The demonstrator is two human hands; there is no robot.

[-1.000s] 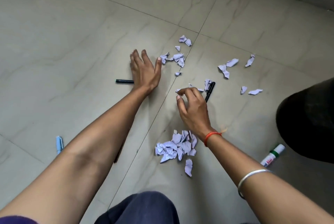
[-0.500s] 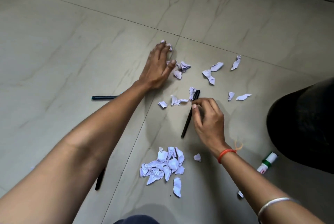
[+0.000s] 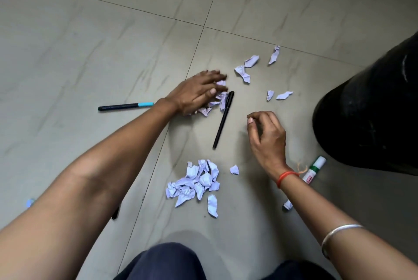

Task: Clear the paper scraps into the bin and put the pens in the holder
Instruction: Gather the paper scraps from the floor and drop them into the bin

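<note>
- Left hand flat and spread on small scraps, raking, not grasping.
- Right hand half-curled, fingers pinched, seems w/o load.
- Main heap gathered; black pen and blue-tip pen on floor.
- Bin at right; nothing visibly binned, holder not visible.

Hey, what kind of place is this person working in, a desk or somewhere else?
Not a desk: probably an indoor room, with the person sitting low on a tiled floor. Grout lines cross the large grey tiles, paper scraps and a black pen lie directly on them, and a black bin stands alongside.
</note>
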